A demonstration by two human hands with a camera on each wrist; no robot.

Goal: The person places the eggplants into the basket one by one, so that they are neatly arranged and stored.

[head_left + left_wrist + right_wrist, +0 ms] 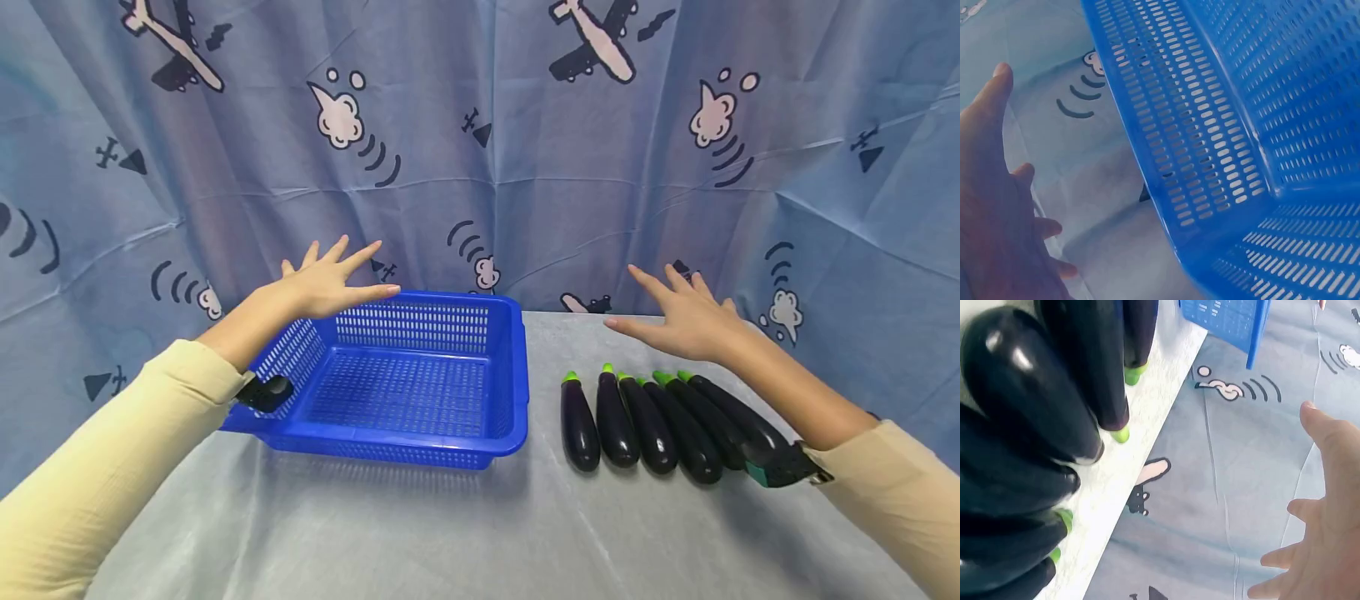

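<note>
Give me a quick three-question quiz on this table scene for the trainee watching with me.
1. True or false: the blue basket already holds an eggplant.
2. Multiple choice: where does the row of eggplants lie? A) inside the basket B) on the table to the right of the basket C) in the right hand
3. Short answer: what are the left hand and the right hand holding?

Key:
1. False; the basket is empty.
2. B
3. Nothing. Both hands hover with fingers spread, the left over the basket's left rim, the right above the eggplants.
</note>
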